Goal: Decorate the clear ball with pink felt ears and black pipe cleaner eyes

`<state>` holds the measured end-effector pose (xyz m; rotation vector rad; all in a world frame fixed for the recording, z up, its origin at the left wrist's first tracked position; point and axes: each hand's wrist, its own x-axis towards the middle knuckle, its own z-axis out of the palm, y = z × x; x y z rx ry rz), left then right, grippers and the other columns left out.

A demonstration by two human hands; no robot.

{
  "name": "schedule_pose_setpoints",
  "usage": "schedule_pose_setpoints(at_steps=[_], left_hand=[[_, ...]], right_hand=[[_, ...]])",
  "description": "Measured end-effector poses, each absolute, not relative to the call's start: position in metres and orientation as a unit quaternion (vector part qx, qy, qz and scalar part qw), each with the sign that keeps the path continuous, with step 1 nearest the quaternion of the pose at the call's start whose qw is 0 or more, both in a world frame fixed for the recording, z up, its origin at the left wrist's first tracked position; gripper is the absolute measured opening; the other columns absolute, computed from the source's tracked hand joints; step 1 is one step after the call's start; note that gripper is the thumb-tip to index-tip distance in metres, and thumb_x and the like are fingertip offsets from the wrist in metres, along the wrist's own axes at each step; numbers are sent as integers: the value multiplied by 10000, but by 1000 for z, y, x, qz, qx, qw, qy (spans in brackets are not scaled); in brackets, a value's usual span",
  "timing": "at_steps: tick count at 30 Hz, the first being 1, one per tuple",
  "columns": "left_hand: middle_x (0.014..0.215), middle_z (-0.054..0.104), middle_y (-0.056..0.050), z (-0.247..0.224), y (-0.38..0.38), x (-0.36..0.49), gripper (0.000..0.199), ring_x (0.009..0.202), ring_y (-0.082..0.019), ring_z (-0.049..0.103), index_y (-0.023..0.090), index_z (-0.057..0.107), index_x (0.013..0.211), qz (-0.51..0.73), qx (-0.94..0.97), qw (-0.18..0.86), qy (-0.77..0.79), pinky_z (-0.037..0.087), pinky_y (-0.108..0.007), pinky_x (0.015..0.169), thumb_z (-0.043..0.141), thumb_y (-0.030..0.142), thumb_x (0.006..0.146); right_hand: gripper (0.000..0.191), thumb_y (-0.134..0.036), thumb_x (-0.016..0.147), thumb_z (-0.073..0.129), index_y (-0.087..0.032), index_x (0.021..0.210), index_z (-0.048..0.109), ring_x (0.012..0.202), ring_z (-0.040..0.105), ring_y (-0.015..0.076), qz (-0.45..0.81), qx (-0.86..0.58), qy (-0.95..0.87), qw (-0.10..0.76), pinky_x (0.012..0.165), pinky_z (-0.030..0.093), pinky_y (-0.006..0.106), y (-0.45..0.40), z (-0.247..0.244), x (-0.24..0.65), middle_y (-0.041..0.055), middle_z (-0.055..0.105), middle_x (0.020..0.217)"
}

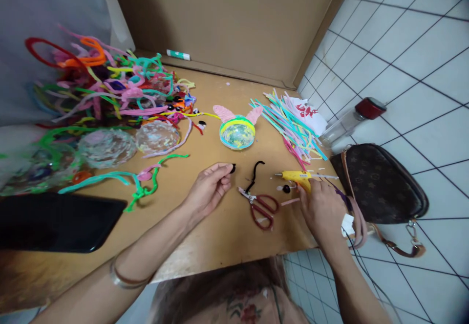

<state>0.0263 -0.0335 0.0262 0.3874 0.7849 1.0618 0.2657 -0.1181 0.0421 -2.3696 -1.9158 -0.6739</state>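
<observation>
Between the thumb and fingers of my left hand [212, 187] is a small black piece [233, 168], perhaps a bead or button, partly hidden. My right hand [324, 209] is closed around the handle of a yellow hot glue gun [293, 175], whose nozzle points left. Between my hands lie red-handled scissors [263, 210], with a black pipe cleaner [255, 172] by their blades. A round black bead [286, 188] rests just below the glue gun. Farther back stands a clear bowl-like form [237, 136] with yellow and blue bands and two pink pipe-cleaner ears.
Tangled pipe cleaners [128, 89] and clear round forms [106, 146] cover the left side. A black phone or tablet [62, 222] lies at front left. Straight pipe cleaners [293, 123], a bottle [351, 118] and a brown bag [381, 184] are on the right. A glue stick [178, 54] lies behind.
</observation>
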Motion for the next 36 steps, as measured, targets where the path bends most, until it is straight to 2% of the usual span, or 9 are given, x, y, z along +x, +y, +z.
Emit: schedule_pose_setpoints(at_steps=[3,9,13,17,19,21,26,31,36], left_hand=[[533,509,44,26,-34,27,306,468,-12,406,97,628,631,489,179,773,362,324,-118,427,878,215,498],[529,497,48,24,-32,27,312,472,-11,400,88,637,654,496,178,770,358,329,-117,434,875,213,496],[535,501,47,22,-30,26,312,473,-10,399,90,628,650,496,179,768,363,323,-118,432,874,200,493],[521,487,54,23,-27,24,318,464,-10,386,95,614,641,498,171,768,364,302,-123,418,874,200,490],[526,492,52,24,-27,23,316,465,-12,387,98,612,643,499,167,769,362,298,-126,418,872,200,497],[534,497,50,24,-27,23,307,469,-13,388,100,613,651,499,168,771,358,300,-128,422,867,201,512],[537,476,56,24,-30,24,306,476,-14,373,103,604,631,496,179,773,353,292,-137,434,865,211,515],[550,496,51,26,-30,24,296,498,-32,386,118,644,642,511,228,740,372,311,-163,480,865,277,526],[986,700,-67,29,-35,24,249,773,-104,572,143,716,692,483,331,730,353,414,-212,682,840,333,587]], right_hand=[[295,-372,918,488,-114,925,631,733,609,257,-157,-796,-583,-38,614,350,319,-111,32,289,153,676,826],[263,-309,932,444,-127,917,633,749,591,234,-78,-797,-597,52,635,345,305,-98,14,302,138,677,858],[283,-311,939,407,-119,957,615,779,565,245,-128,-777,-602,130,661,352,317,-80,13,293,150,658,890],[240,-326,930,436,-150,921,598,790,543,255,-184,-731,-647,115,670,351,331,-90,24,260,140,617,866],[173,-308,911,476,-186,878,593,730,542,227,-107,-669,-728,108,646,360,316,-108,27,239,88,611,792],[166,-254,887,514,-193,1017,596,779,578,209,2,-599,-794,105,665,394,296,-123,25,223,77,646,885],[208,-162,834,518,-163,1007,633,757,612,200,38,-633,-762,132,632,412,290,-129,16,209,87,676,881],[288,-238,767,613,-177,1046,653,649,598,150,312,-642,-631,305,603,456,273,-120,30,208,31,683,792],[407,-468,702,746,-161,954,658,484,535,98,643,-524,-373,417,435,380,203,-121,41,214,10,627,672]])
